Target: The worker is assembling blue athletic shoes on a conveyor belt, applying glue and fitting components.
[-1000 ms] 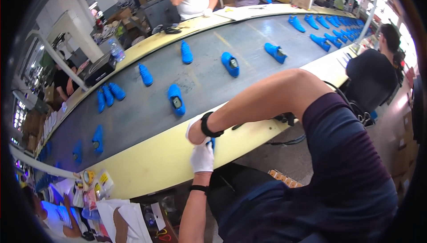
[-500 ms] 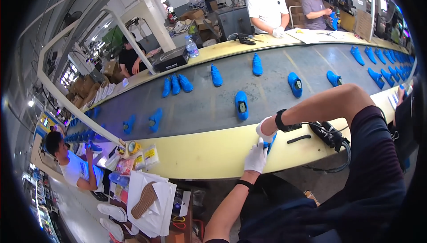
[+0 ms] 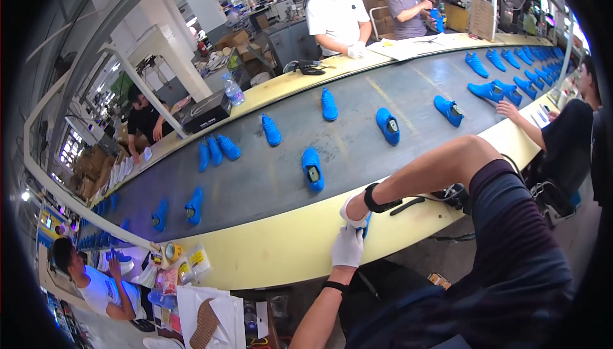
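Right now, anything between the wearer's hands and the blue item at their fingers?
Only white gloves: the left hand and right hand both wear them. No other object is visible between, though the hands hide most of the blue item.

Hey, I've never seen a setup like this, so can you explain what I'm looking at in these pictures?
Sure. There's no robot here: these are a person's own hands in white gloves. The view comes from a wide fisheye camera worn on their head, looking down, which is why straight edges bend near the rim.

The left hand grips a blue item, mostly hidden but seemingly a shoe. The right hand is up against it; its fingers are out of sight.

Beyond a pale yellow ledge runs a long grey surface dotted with blue shoes. A black strip lies on the ledge, beside the right wrist.
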Tool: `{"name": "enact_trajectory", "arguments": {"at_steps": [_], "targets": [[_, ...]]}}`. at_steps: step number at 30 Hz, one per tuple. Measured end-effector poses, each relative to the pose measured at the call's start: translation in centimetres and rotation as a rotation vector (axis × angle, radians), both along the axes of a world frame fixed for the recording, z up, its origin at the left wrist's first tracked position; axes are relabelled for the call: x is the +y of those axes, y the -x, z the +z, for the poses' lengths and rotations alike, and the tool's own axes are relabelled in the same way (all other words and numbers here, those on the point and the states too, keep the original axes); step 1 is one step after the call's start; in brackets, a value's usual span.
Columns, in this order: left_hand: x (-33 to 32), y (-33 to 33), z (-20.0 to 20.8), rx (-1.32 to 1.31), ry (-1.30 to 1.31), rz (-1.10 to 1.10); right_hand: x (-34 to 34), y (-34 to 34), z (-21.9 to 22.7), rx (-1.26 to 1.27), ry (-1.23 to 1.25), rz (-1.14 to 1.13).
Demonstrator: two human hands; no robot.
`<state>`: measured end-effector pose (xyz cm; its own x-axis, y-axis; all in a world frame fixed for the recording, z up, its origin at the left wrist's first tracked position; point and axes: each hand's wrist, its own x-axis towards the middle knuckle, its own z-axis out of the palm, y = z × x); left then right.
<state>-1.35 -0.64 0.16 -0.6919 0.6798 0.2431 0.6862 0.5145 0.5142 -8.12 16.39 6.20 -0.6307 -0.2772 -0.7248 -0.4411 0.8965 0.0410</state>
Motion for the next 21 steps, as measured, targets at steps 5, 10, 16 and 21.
{"name": "enact_trajectory", "arguments": {"at_steps": [5,10,16,21], "targets": [[-0.1,-0.4,-1.1,0.04,0.044,-0.007,-0.4,-2.5,4.1,0.003,0.039,0.062],[0.8,-0.4,-2.4,0.272,-0.026,0.051,4.3,-4.3,13.0,0.169,0.212,-0.075],[-0.1,-1.1,-0.9,0.077,-0.035,0.176,4.0,-9.4,14.3,0.33,0.439,-0.554],[0.5,-1.5,-0.7,-0.067,-0.004,0.191,3.3,-9.8,12.4,0.33,0.446,-0.614]]}}
